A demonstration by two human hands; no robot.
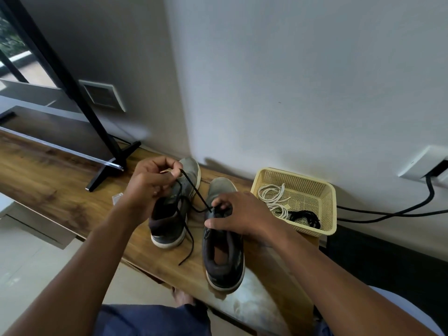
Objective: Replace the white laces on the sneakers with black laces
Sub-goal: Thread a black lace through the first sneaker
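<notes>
Head view, edges: the wooden shelf (pixel 58 190) runs along the grey wall (pixel 291 81), and its front edge cuts diagonally under both forearms, with pale floor below on the left.
Head view, room to move: tight on the left, where a black stand leg (pixel 106 170) plants on the wood near the left hand; on the right, a cream basket (pixel 327 209) sits just beside the right hand, close against the wall.
Sneakers: two grey sneakers stand side by side, toes to the wall. The left sneaker (pixel 169 229) sits nearer the wall; the right sneaker (pixel 223 260) has its heel out at the shelf's front edge.
Left arm: it reaches up from the lower left, wrist bent over the left sneaker.
Left hand (pixel 150 180): clenched, fingertips pinching the black lace (pixel 195 190) and lifting it taut above the toe.
Right arm: it comes in from the lower right, forearm crossing the shelf's edge.
Right hand (pixel 240 214): fingers curled down over the right sneaker's eyelet area, thumb against its side, clamping the shoe where the lace enters.
Lace run: from the left pinch it slants down to the right fingers; a loose tail hangs between the sneakers, past the front edge.
Basket contents: coiled white laces (pixel 274 195) and a bundle of black lace (pixel 305 218) lie inside.
Wall side: black cables (pixel 388 212) trail rightward from behind the basket.
</notes>
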